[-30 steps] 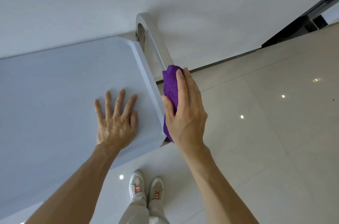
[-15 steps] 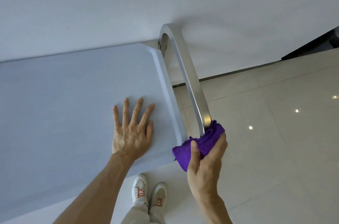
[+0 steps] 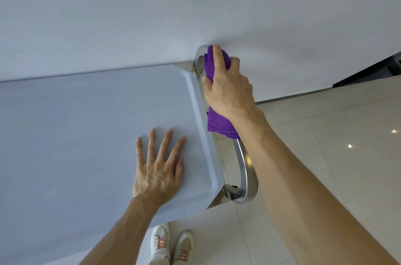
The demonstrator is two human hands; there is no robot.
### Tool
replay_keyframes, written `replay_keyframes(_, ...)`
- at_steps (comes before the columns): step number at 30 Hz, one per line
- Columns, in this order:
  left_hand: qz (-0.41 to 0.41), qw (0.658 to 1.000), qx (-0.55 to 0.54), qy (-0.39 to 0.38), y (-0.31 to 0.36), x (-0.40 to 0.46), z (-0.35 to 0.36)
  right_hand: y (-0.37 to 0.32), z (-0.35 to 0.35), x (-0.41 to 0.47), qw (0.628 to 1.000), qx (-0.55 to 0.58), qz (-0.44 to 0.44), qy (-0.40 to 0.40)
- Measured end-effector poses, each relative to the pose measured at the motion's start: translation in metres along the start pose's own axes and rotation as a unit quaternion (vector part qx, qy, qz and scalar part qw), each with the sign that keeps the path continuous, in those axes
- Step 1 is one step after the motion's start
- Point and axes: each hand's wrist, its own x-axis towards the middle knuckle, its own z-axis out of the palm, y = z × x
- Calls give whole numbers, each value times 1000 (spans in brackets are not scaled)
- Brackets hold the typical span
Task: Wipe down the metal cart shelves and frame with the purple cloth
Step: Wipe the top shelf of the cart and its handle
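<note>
Purple cloth (image 3: pixel 217 121) is wrapped over the far end of the cart's chrome handle (image 3: pixel 247 169), close to the wall, with the right hand (image 3: pixel 230 89) curled round both. Soft and light, it should bunch easily, and polished metal looks slippery, so a firm wrap-around grip suits. Left hand (image 3: pixel 158 169) lies flat, fingers spread, on the top shelf (image 3: pixel 76 123).

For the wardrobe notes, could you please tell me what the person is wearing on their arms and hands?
Nothing that shows: the left hand and right hand are bare, with no gloves, rings or watch visible, and both forearms are uncovered up to the frame edge, so no sleeves appear.
</note>
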Motion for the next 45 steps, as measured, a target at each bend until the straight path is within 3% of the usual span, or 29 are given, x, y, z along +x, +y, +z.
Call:
replay_keyframes(3,-4,1000,-1,-5,0,-1,-2,4,1,-9,1000,9,-12,-10)
replay_keyframes(7,-3,1000,-7,-5,0,-2,-2,14,-2,-64,995,-28,-84,50)
replay_keyframes(13,7,1000,-20,13,0,1,-1,27,2,-112,997,6,-66,51)
replay_keyframes(20,12,999,-21,42,-2,3,3,6,0,11,996,54,-61,26)
replay_keyframes(27,14,998,-15,54,-3,4,5,-13,0,122,986,16,-19,-163)
replay_keyframes(29,13,998,-15,58,-3,4,6,-15,1,128,984,5,-8,-176)
replay_keyframes(37,7,998,-3,61,-4,3,9,0,9,40,996,41,-72,30)
replay_keyframes(40,8,998,1,64,-4,3,8,10,9,-7,995,63,-65,50)
replay_keyframes(45,6,998,1,57,-4,3,9,23,10,-84,995,-3,-70,74)
